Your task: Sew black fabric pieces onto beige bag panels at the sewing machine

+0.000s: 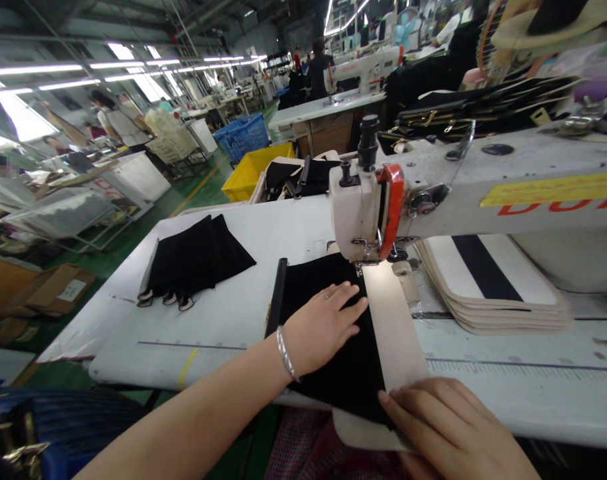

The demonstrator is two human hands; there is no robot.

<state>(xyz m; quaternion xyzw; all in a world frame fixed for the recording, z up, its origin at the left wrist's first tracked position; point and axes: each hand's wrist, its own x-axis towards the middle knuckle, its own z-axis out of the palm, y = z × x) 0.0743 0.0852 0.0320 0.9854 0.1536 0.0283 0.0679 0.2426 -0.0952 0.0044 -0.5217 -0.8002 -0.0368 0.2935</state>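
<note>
A black fabric panel (328, 373) lies over a cream panel (391, 320) on the sewing table, its far edge under the head of the sewing machine (356, 213). Flat on the black fabric rests my left hand (326, 327), fingers stretched toward the presser foot. My right hand (443, 420) grips the near right edge of both layers, thumb on the black fabric and fingers by the cream panel; part of its grip is hidden below. A dark strip (277, 293) runs along the black panel's left side.
To the left on the table lies a pile of black pieces (198, 260). Right of the needle sits a stack of cream panels with black stripes (493, 280). Behind the table are a yellow crate (251, 177) and a blue basket (241, 137). Other people stand farther back.
</note>
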